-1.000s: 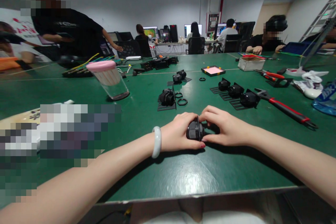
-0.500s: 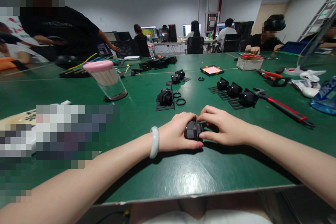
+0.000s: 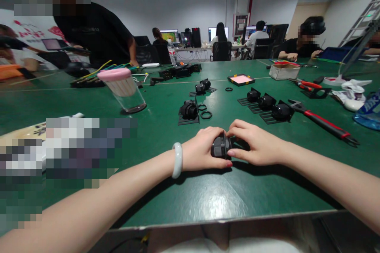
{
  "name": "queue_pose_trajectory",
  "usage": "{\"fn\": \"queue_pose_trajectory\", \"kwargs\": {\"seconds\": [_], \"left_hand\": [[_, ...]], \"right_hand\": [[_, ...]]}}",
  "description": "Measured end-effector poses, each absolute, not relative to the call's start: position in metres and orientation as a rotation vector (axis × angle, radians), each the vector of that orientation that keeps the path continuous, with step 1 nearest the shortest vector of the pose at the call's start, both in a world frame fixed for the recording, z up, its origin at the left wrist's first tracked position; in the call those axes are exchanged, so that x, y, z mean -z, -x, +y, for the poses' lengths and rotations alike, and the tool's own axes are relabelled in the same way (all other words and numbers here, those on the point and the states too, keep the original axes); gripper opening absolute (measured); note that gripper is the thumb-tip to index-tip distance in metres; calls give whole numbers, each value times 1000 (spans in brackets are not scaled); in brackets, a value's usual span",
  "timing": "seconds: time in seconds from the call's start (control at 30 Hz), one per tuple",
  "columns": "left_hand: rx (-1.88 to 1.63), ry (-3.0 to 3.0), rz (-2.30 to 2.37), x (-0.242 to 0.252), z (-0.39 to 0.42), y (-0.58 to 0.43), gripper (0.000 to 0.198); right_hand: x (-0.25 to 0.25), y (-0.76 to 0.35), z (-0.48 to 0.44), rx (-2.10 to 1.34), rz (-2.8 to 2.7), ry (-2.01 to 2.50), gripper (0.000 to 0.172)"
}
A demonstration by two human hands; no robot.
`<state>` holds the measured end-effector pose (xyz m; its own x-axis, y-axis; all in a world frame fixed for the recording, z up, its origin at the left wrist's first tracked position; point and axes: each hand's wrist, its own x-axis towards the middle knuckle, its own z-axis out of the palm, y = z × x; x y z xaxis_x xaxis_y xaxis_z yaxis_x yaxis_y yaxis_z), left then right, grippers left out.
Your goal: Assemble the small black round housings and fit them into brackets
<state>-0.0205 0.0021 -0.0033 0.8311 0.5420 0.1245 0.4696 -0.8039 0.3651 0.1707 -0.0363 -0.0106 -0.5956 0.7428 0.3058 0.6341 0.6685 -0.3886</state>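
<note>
The black fitting [image 3: 219,148] is near the front edge of the green worktop [image 3: 190,201], between the two hands; whether its underside touches the surface, I cannot tell. It lies on its side, and a thin flat plate stands upright at its right end. The left hand [image 3: 202,148] wraps the body from the left; its grip is closed around it, with the thumb along the near side. The right hand [image 3: 257,144] comes from the other side, and its grip pinches the right end of the fitting, by the plate, between thumb and fingers. On the left wrist there is a pale bangle [image 3: 177,161]. Just beyond the hands sits a black assembly [image 3: 189,110] on a slotted base, and beside it a large black ring [image 3: 206,118] and a smaller one. To the right, three black domed parts [image 3: 266,101] make a slanting row, and near the closest of them lies an adjustable wrench [image 3: 322,122] with red and black handle. Further back are a shallow tray [image 3: 241,80] with pink inside and a pale box [image 3: 284,72]. At the left stands a tumbler with a pink lid [image 3: 115,74], and behind it a person in a black T-shirt [image 3: 97,35] leans toward the worktop.
</note>
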Motion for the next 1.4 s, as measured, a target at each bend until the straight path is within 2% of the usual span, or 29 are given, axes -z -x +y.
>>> {"fn": "queue_pose_trajectory", "kwargs": {"seconds": [0.23, 1.4], "left_hand": [[-346, -2683, 745, 4, 3, 20, 54], [-343, -2702, 752, 3, 3, 20, 51]], "right_hand": [[11, -171, -36, -309, -2402, 1050, 39], [10, -170, -37, -369, -2445, 1047, 32]]}}
